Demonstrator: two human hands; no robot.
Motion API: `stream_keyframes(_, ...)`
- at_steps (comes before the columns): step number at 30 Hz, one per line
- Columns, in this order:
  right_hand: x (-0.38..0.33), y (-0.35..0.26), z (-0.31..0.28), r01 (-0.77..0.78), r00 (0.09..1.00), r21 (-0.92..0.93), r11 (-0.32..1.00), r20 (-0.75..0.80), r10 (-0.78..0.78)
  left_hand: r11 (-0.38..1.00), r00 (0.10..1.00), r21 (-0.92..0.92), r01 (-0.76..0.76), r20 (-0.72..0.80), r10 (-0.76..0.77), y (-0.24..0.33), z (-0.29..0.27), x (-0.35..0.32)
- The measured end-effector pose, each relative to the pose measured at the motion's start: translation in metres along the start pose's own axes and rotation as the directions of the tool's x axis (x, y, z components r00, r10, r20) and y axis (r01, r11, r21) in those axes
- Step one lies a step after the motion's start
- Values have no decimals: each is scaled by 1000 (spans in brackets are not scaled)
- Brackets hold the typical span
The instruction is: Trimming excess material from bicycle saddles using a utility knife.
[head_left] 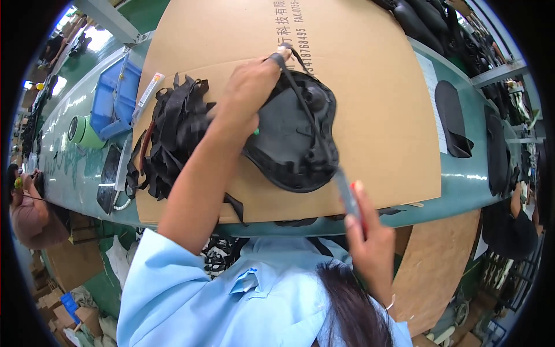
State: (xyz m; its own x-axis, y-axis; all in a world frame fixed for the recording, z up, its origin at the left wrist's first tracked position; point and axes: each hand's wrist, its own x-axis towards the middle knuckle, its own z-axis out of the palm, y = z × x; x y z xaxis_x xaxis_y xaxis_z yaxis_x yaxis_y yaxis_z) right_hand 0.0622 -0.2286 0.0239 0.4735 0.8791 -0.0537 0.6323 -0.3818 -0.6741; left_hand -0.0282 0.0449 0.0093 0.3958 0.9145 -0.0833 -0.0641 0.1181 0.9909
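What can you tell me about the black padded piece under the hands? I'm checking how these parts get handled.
The black padded piece is a rounded, moulded shell, matte with a raised rim, lying flat on the cardboard sheet. The left hand presses on its upper edge and pinches a thin black strap running across it. The right hand holds a slim tool at its lower right edge. A heap of black straps lies beside it.
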Motion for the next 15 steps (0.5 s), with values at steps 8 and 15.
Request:
stream_keyframes(8, 116, 48, -75, 300, 888, 33, 953, 354, -292, 921, 873, 285, 267, 333, -356, 25, -30, -88)
stream_keyframes(15, 125, 23, -65, 583, 733, -154, 798, 523, -434, 925, 950, -364, 107, 311, 13, 1, 8, -51)
